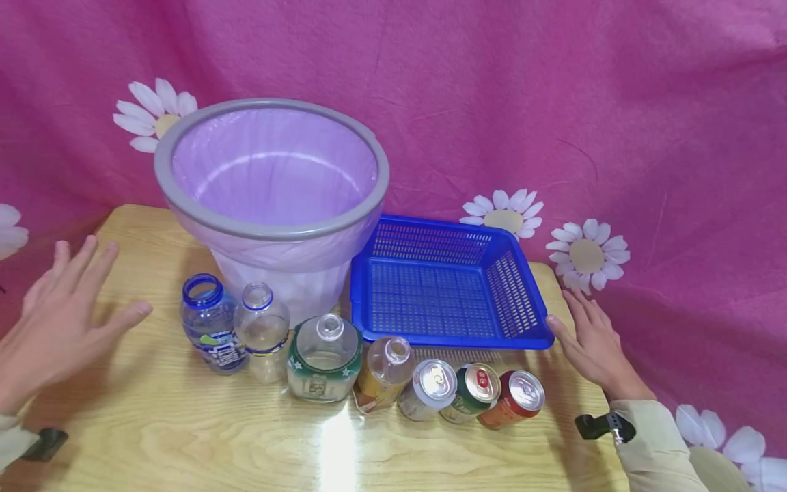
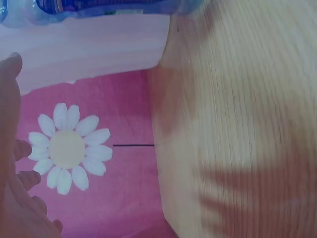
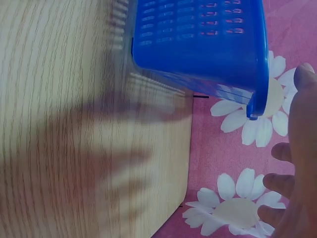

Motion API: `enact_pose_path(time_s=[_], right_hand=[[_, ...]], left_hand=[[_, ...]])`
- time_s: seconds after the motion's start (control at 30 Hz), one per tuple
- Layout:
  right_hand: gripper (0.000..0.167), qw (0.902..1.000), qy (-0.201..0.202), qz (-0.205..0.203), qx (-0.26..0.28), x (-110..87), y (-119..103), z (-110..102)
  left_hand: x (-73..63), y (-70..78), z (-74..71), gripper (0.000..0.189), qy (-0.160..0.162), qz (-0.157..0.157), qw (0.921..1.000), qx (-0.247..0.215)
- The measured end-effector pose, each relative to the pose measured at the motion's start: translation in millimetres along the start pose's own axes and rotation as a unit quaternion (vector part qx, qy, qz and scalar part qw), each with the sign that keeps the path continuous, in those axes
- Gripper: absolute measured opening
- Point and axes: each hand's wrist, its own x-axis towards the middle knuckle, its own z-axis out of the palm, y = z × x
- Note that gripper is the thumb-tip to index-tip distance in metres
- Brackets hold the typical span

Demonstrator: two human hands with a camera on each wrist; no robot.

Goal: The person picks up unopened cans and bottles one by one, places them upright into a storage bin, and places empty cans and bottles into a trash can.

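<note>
My left hand is held over the table's left side with fingers spread, holding nothing. Nearest to it stands a blue-tinted plastic bottle without a cap. Beside that, a row runs rightward: a clear bottle, a wide bottle with a green label, a bottle with an orange-brown label, a white can, a green can and a red can. At the right, my right hand has its fingers extended and nothing in it, the thumb close by the corner of the blue basket.
A bin with a grey rim and a light purple liner stands behind the bottles. The slotted basket sits to its right. Under them is a wooden table, and a pink cloth with white flowers hangs behind.
</note>
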Motion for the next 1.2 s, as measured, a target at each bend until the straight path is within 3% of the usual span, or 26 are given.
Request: enact_pose_path(time_s=[0.23, 0.57, 1.0, 1.2], right_hand=[[0.071, 1.0, -0.004, 0.002, 0.005, 5.4, -3, 3], [0.072, 1.0, -0.008, 0.001, -0.003, 16.4, -3, 6], [0.074, 0.9994, -0.032, 0.011, -0.007, 31.0, -13, 10], [0.077, 0.9988, -0.043, 0.022, -0.011, 34.8, -15, 9]], left_hand=[[-2.4, 14.2, 3.8, 0.086, 0.008, 0.025, 0.9993, -0.028], [-6.6, 21.7, 10.7, 0.083, 0.011, 0.06, 0.9961, -0.064], [-15.6, 31.2, 24.9, 0.102, 0.022, 0.1, 0.9886, -0.11], [-18.9, 36.3, 31.0, 0.108, 0.016, 0.094, 0.9867, -0.131]])
